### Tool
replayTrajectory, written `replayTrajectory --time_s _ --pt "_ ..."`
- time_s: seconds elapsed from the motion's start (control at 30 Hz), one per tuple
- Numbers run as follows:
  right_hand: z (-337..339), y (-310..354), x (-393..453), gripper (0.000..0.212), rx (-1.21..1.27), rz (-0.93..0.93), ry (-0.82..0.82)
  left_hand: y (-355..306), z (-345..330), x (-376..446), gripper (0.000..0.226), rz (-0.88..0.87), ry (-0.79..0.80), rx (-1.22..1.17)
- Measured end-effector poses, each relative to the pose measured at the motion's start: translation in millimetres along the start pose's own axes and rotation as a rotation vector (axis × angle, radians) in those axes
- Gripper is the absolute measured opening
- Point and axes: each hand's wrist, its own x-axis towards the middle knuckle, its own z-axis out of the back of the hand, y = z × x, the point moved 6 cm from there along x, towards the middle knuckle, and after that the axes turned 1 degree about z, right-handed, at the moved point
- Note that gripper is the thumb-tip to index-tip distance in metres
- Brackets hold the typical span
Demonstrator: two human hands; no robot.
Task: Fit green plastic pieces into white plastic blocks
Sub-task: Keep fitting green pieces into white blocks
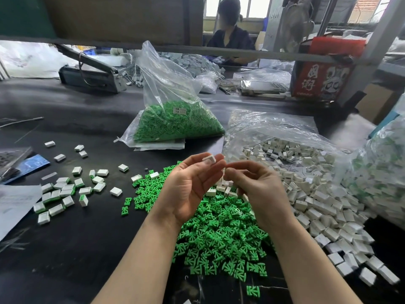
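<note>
Black desk: left hand pinches a small white plastic block; right hand fingers curl together, contents unclear. Next, seat a green piece from the loose green plastic heap.

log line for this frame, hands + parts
left hand: pinches white block | right hand: fingers curled, contents hidden | green pieces: loose pile beneath | step: fitting not yet visible

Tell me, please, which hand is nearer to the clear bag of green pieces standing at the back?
Left. The left hand, pinching a white block, is just in front of the bag; the right hand sits farther right, by the white pile.
</note>
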Motion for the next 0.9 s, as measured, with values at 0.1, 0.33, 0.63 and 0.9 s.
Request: replayTrajectory --time_s 0.1,0.33,0.63,0.9 --pt "-1.9 -3.4 0.7 0.016 0.255 -0.103 0.031 -1.9 4.8 0.8 0.025 -0.043 -0.056 0.024" --pt "-4.0 -3.3 2.1 0.023 0.43 -0.165 0.077 -4.1 1.5 -0.9 0.025 -0.147 -0.063 0.3" --pt "-2.1 0.2 2.5 0.028 0.376 -0.112 0.059 -2.9 -5.4 -3.7 0.033 -0.214 -0.074 0.43" --pt "1.2 3.2 3.1 0.022 0.253 -0.042 0.001 -5.7 -5.8 -6.2 0.027 -0.253 -0.058 0.463"
